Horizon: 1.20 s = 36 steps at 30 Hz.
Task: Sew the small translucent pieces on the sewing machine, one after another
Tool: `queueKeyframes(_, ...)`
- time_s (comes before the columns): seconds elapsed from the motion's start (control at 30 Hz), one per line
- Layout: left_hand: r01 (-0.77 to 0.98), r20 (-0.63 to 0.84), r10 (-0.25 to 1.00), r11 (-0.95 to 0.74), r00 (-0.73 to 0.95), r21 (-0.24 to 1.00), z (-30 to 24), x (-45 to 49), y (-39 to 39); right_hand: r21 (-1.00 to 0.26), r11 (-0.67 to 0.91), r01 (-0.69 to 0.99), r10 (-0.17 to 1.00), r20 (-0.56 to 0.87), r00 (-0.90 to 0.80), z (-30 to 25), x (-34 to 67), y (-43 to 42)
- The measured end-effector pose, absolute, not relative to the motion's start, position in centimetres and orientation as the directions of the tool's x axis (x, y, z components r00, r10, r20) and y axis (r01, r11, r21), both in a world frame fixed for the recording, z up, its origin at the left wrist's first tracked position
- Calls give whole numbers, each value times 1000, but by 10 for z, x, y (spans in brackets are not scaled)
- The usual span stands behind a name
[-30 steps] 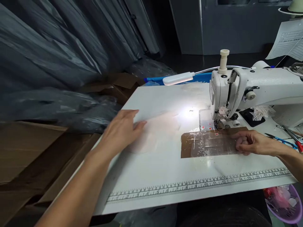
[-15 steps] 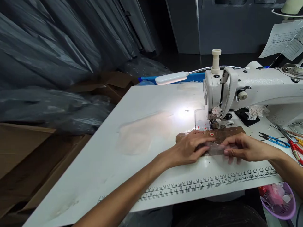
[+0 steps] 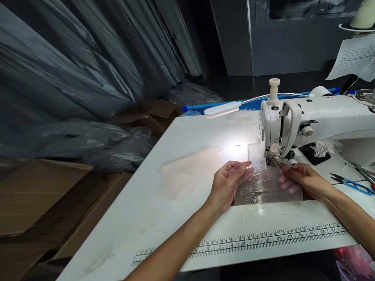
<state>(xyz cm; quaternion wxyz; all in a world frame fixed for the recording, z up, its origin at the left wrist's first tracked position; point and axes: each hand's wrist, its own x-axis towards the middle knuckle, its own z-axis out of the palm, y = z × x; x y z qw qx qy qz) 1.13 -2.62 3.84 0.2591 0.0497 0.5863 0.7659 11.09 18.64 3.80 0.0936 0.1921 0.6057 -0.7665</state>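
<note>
My left hand (image 3: 224,183) has its thumb and fingers (image 3: 249,168) pressed close together on the upper left corner of a clear sheet (image 3: 263,190). My right hand (image 3: 307,179) is at the other side, with its fingers bent in and close together, holding the sheet near its upper right edge. The sheet is thin and shiny, and it is between my two hands, just in front of the needle end of the white sewing machine (image 3: 328,119). I cannot tell if it touches the needle. Small red marks (image 3: 269,175) show near its top, but I cannot tell if they are on it or under it. A bit of brown (image 3: 307,196) peeks out by my right hand.

All this is over the white counter (image 3: 140,222). A ruler strip (image 3: 266,240) runs along the near edge. Blue snips (image 3: 353,184) lie to the right of my right hand. A little lamp (image 3: 222,110) sticks out left of the machine. White lace (image 3: 324,148) sits under the machine's arm.
</note>
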Motion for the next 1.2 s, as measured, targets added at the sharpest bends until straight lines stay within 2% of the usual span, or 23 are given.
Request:
queueKeyframes(0.13, -438, -238, 523, -300, -818, 848, 42, 11, -26, -895, -283, 346, 146, -397, -906, 35, 112, 184)
queueKeyframes(0.27, -460, -220, 555, -340, -802, 820, 41, 12, -25, -893, -321, 316, 180, -385, -905, 33, 112, 184)
queueKeyframes(0.5, -395, -229, 533, -219, -814, 892, 40, 10, -24, -949, -214, 230, 258, -282, -924, 25, 113, 176)
queueKeyframes(0.57, -397, -249, 585, -138, -772, 907, 43, 15, -28, -943, -194, 269, 200, -307, -930, 30, 125, 177)
queueKeyframes(0.7, -347, -314, 773, 130, -551, 929, 55, 40, -46, -890, -90, 447, -81, -441, -894, 50, 160, 196)
queueKeyframes(0.77, -246, -342, 814, 252, -469, 936, 60, 51, -51, -873, 1, 488, -161, -482, -861, 59, 167, 208)
queueKeyframes(0.8, -162, -332, 821, 289, -464, 943, 61, 53, -51, -872, 42, 487, -159, -488, -859, 62, 165, 213)
queueKeyframes(0.83, -47, -290, 822, 307, -491, 951, 61, 53, -50, -875, 82, 476, -122, -483, -867, 64, 159, 216)
queueKeyframes(0.9, 264, -119, 807, 323, -578, 909, 57, 46, -44, -884, 150, 443, 26, -444, -895, 64, 140, 219)
queueKeyframes(0.97, 560, 85, 778, 367, -623, 743, 48, 33, -37, -897, 169, 408, 175, -380, -908, 59, 119, 217)
queueKeyframes(1.0, 653, 158, 765, 399, -624, 644, 42, 26, -34, -901, 166, 400, 211, -364, -907, 57, 110, 216)
queueKeyframes(1.1, 788, 328, 736, 445, -593, 425, 27, 9, -33, -909, 173, 379, 229, -337, -913, 48, 101, 215)
queueKeyframes(1.2, 849, 449, 727, 379, -519, 369, 19, 4, -36, -905, 207, 372, 217, -328, -919, 42, 111, 217)
